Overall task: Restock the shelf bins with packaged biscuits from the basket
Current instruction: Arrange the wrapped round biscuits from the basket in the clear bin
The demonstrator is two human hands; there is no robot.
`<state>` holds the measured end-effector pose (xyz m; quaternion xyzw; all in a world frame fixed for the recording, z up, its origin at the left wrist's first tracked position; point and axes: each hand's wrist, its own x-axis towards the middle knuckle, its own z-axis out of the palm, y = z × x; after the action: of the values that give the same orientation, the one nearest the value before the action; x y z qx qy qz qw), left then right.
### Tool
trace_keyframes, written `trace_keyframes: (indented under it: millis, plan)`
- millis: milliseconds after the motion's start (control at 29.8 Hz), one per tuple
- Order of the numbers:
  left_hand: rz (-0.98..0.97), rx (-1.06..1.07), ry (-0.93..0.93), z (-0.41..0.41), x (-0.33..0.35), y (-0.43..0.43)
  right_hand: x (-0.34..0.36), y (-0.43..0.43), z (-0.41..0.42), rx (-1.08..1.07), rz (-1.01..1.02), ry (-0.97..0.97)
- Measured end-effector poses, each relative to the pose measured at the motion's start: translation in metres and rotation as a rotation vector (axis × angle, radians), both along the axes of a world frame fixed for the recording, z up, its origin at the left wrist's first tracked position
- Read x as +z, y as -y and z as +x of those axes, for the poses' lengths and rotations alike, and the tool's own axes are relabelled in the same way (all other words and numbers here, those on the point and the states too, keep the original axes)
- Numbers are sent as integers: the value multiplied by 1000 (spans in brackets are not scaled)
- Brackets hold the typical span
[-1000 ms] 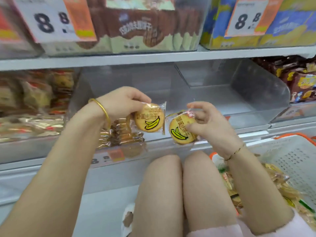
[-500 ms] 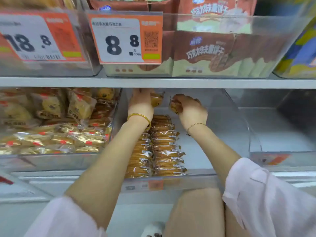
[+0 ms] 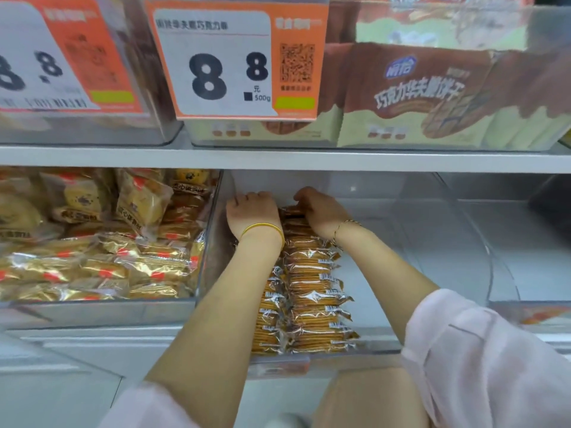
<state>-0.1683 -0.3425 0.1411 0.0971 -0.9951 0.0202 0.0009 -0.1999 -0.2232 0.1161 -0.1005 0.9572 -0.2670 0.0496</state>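
Two rows of round biscuit packets [image 3: 312, 301] in clear wrap stand on edge in a clear shelf bin [image 3: 383, 347] on the lower shelf. Both my hands reach deep into this bin, at the far end of the rows. My left hand [image 3: 253, 213] has its fingers curled down over the back of the left row, and the packet it holds is hidden under the palm. My right hand [image 3: 323, 211] grips a biscuit packet [image 3: 290, 211] at the back of the right row. The basket is out of view.
A full bin of gold-wrapped cakes [image 3: 102, 261] sits to the left. To the right is another clear bin [image 3: 506, 301]. The upper shelf edge [image 3: 284, 159] hangs just above my hands, with price tags [image 3: 228, 69] and boxed wafers [image 3: 417, 97] over it.
My head moved closer to the shelf. Both hands went from in front of the bin to its back and lowered the banana-print packets onto the far ends of the rows.
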Motion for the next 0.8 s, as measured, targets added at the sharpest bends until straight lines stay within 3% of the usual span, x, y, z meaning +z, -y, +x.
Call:
trace_keyframes:
  millis: [201,369,570,804]
  plan:
    - [64,-24,98,21,11,-1,8,-3,13,-86,-37,-26]
    - [93,-183,-62,70,40,-22,41,-32,60,-112,-113,-111]
    - [555,-470,-94,129,42,-91,60,-109,170,-149,-441,-258]
    - [808,-781,162,185,6,-206,23,-230,269,-431,-597,-164]
